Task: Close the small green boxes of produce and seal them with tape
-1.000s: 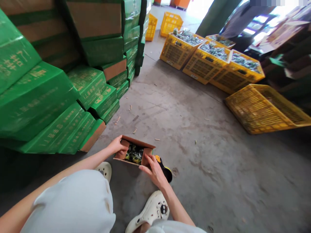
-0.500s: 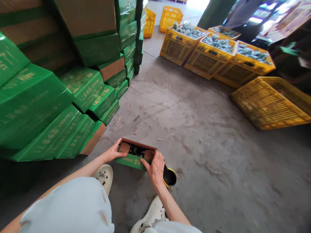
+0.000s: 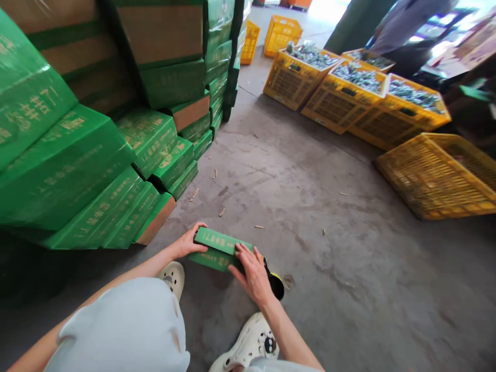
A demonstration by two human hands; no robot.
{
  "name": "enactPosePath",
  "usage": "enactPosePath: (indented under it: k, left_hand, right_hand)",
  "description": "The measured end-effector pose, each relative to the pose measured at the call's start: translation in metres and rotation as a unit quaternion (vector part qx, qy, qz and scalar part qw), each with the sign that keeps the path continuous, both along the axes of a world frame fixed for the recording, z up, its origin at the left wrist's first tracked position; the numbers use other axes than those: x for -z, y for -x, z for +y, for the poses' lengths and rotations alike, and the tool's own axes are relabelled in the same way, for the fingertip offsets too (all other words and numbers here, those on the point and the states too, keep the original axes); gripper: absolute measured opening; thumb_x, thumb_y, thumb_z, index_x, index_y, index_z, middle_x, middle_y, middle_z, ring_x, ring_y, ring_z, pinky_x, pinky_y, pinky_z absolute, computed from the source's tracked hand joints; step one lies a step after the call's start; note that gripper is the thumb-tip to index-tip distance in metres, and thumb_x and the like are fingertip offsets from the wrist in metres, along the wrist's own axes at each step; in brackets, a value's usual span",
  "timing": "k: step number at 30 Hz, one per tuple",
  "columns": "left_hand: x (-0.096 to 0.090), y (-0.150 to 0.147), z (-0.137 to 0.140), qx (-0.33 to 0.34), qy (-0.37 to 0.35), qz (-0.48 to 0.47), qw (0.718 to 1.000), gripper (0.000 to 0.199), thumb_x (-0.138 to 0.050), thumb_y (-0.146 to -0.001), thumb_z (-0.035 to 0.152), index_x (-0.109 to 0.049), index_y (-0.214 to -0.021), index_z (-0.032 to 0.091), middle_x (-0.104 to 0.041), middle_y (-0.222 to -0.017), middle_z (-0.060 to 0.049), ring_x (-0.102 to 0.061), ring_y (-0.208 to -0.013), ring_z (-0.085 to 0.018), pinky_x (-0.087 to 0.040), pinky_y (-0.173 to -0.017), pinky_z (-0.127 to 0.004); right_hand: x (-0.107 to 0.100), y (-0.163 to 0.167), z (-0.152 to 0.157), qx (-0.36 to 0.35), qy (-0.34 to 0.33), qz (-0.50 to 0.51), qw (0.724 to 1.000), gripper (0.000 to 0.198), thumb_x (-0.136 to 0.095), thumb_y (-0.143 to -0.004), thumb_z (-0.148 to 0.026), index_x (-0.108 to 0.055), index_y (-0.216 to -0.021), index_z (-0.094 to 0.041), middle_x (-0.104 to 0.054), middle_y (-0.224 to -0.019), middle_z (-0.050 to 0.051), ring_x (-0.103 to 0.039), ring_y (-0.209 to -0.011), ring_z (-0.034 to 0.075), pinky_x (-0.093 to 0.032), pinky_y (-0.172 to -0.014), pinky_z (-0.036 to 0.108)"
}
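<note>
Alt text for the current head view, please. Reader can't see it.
A person's left hand grips one end of a small green box above a concrete floor, with the right hand spread over the other end. Green cartons are stacked at left; yellow crates, several filled, stand at upper right.

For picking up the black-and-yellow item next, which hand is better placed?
The right hand, probably: it touches the end of the small green box nearest the black-and-yellow item. The left hand holds the opposite end, with the box in between.
</note>
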State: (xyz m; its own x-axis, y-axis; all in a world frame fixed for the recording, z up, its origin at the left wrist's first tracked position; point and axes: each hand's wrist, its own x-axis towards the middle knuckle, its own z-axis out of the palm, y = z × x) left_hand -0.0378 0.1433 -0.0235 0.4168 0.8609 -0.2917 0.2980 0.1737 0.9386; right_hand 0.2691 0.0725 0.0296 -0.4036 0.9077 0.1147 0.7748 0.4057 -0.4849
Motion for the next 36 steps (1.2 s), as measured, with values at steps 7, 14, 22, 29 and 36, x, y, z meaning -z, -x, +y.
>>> enactPosePath:
  k: [7, 14, 22, 29, 36]
  left_hand:
    - [-0.003, -0.005, -0.001, 0.040, -0.217, 0.200, 0.954, 0.081, -0.071, -0.088, 0.049, -0.039, -0.159, 0.028, -0.030, -0.170, -0.014, -0.024, -0.158, -0.039, -0.025, -0.124, -0.058]
    - [-0.003, -0.026, -0.031, 0.163, -0.424, 0.362, 0.814, 0.109, -0.054, -0.091, 0.076, -0.015, -0.167, 0.008, -0.013, -0.173, -0.023, -0.009, -0.162, -0.035, -0.009, -0.131, -0.050]
    - [0.000, -0.022, -0.023, 0.186, -0.454, 0.374, 0.787, 0.122, -0.064, -0.081, 0.081, -0.018, -0.166, 0.007, -0.019, -0.172, -0.024, -0.012, -0.161, -0.038, -0.013, -0.130, -0.052]
    - [-0.004, -0.022, -0.023, 0.188, -0.458, 0.373, 0.785, 0.107, -0.067, -0.086, 0.073, -0.027, -0.165, 0.013, -0.023, -0.172, -0.021, -0.015, -0.161, -0.039, -0.018, -0.129, -0.054]
    - [-0.001, -0.020, -0.027, 0.185, -0.471, 0.362, 0.783, 0.104, -0.065, -0.088, 0.070, -0.023, -0.167, 0.017, -0.022, -0.172, -0.019, -0.014, -0.161, -0.038, -0.022, -0.128, -0.054]
  right_hand:
    - [0.017, -0.002, -0.007, -0.007, 0.026, -0.081, 0.996, 0.055, -0.052, -0.106, -0.036, -0.042, -0.159, -0.023, -0.054, -0.156, 0.012, -0.045, -0.149, 0.027, -0.029, -0.125, 0.059]
    - [0.034, 0.004, -0.014, 0.013, 0.015, -0.146, 0.989, 0.056, -0.042, -0.109, -0.036, -0.036, -0.164, -0.027, -0.045, -0.162, 0.009, -0.038, -0.153, 0.027, -0.022, -0.127, 0.059]
    - [0.031, 0.015, -0.020, 0.019, -0.011, -0.214, 0.977, 0.105, -0.057, -0.094, -0.072, -0.015, -0.169, -0.012, -0.019, -0.172, 0.021, -0.015, -0.160, 0.037, -0.015, -0.124, 0.066]
    - [0.024, 0.024, 0.011, 0.027, 0.009, -0.216, 0.976, 0.115, -0.062, -0.083, -0.081, -0.024, -0.167, -0.013, -0.019, -0.171, 0.026, -0.013, -0.159, 0.042, -0.008, -0.125, 0.063]
    - [0.027, -0.014, -0.013, 0.177, 0.021, -0.080, 0.981, 0.073, -0.040, -0.102, -0.065, -0.045, -0.155, -0.014, -0.045, -0.160, 0.022, -0.038, -0.150, 0.034, -0.032, -0.120, 0.052]
